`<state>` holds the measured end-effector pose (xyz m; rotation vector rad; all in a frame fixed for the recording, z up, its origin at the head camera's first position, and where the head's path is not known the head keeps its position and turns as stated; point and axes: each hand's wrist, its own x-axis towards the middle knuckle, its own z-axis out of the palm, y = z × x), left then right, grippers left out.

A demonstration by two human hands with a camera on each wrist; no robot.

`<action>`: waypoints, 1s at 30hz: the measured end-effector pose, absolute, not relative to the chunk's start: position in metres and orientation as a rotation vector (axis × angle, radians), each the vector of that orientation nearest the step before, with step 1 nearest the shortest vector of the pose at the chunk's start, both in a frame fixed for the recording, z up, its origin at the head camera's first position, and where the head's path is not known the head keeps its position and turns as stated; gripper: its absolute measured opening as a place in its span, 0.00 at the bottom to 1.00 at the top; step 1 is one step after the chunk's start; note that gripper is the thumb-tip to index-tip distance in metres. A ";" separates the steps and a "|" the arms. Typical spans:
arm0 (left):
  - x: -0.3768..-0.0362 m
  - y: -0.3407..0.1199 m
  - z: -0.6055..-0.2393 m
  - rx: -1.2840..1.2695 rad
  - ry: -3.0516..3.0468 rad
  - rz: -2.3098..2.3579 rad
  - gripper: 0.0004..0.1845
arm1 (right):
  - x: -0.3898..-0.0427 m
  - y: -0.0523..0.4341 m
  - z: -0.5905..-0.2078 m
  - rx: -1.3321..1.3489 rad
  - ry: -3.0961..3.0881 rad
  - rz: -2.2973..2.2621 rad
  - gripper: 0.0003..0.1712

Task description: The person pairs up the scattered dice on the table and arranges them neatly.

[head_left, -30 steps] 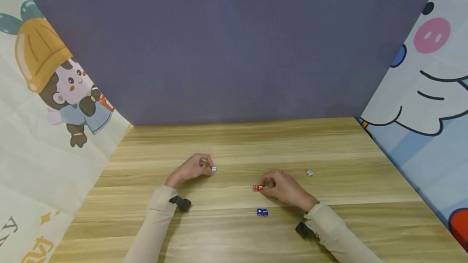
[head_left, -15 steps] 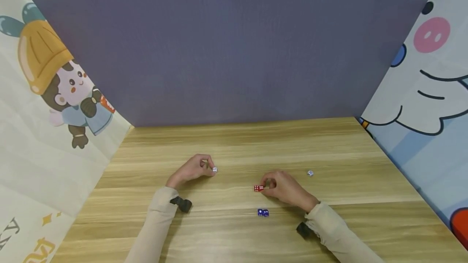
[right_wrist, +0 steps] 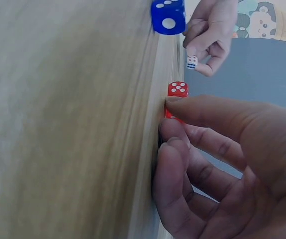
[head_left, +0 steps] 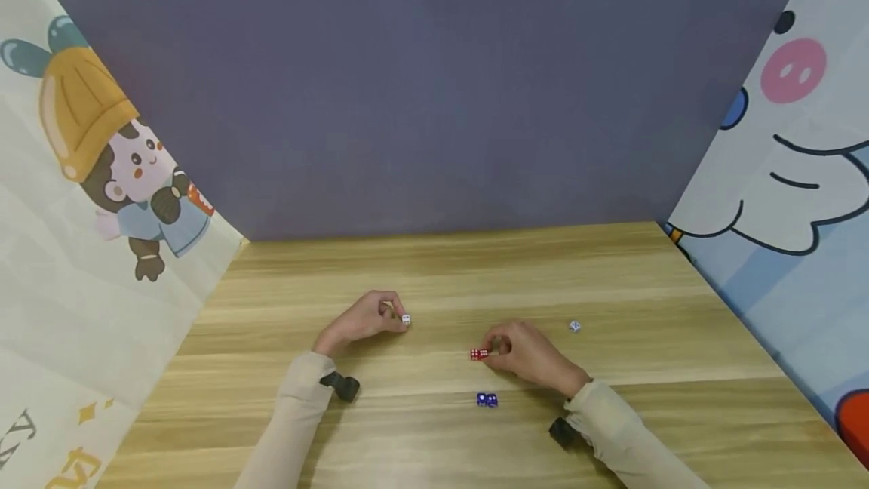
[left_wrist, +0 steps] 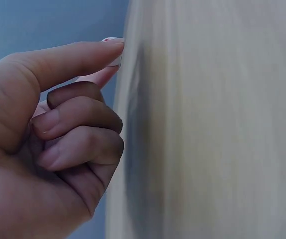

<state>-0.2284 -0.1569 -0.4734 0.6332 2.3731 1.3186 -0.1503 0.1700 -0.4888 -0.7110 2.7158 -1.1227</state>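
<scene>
My left hand (head_left: 397, 315) pinches a small white die (head_left: 406, 319) between thumb and forefinger, just over the wooden table (head_left: 434, 262); the right wrist view shows that die (right_wrist: 192, 61) in the fingertips. In the left wrist view the left hand (left_wrist: 114, 57) has its other fingers curled, and the die is hidden. My right hand (head_left: 492, 349) holds one of two red dice (head_left: 478, 354) lying side by side. Its thumb and fingers (right_wrist: 183, 112) cover the nearer red die (right_wrist: 171, 114), while the farther red die (right_wrist: 178, 88) is free.
Two blue dice (head_left: 486, 399) sit together nearer me, one blue die (right_wrist: 168, 16) showing in the right wrist view. Another white die (head_left: 574, 326) lies to the right of my right hand. Cartoon-printed panels flank the table, with a purple wall behind.
My left hand has shifted the white die slightly to the right. My right hand stays at the red dice.
</scene>
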 end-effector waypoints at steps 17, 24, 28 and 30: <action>-0.235 -0.071 -0.453 0.841 2.430 1.220 0.06 | -0.154 0.169 -0.489 -0.700 2.736 -1.133 0.07; -0.238 -0.062 -0.474 0.789 2.388 1.200 0.07 | -0.155 0.167 -0.494 -0.723 2.715 -1.137 0.06; -0.238 -0.062 -0.481 0.748 2.365 1.230 0.07 | -0.154 0.169 -0.496 -0.711 2.721 -1.121 0.06; -0.238 -0.059 -0.482 0.742 2.352 1.259 0.08 | -0.154 0.171 -0.495 -0.711 2.726 -1.128 0.07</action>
